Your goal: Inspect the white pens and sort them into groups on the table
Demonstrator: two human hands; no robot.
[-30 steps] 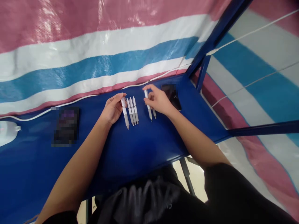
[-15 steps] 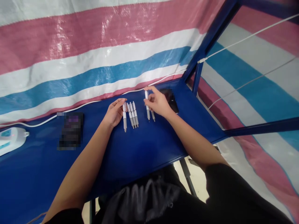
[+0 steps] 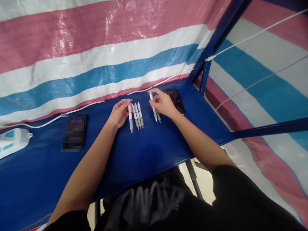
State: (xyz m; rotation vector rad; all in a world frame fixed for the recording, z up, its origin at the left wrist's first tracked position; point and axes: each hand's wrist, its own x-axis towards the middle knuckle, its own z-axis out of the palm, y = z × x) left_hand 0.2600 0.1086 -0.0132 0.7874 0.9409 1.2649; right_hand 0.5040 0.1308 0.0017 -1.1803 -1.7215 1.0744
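Note:
Between the fingers of my left hand (image 3: 121,113) is the upper end of a white pen with a grey grip (image 3: 130,120), its tip toward me. Right beside it, several matching pens (image 3: 138,117) lie side by side on the blue table (image 3: 144,150). My right hand (image 3: 162,102) pinches another white and grey pen (image 3: 153,107), with its top end near the index finger. One more pen (image 3: 158,116) lies close to that one, partly hidden by the right hand.
A black phone (image 3: 177,101) lies behind my right hand. Farther left are a blurred dark object (image 3: 75,131) and a white power strip (image 3: 14,141). A white cable (image 3: 93,104) runs along the table's back edge, below a striped tarp (image 3: 96,77). A blue frame post (image 3: 205,77) stands at right.
The pen in my left hand has come slightly nearer the row. In my right hand, the pen has tilted, its tip shifting right toward the pen beside it. The view has also shifted a little.

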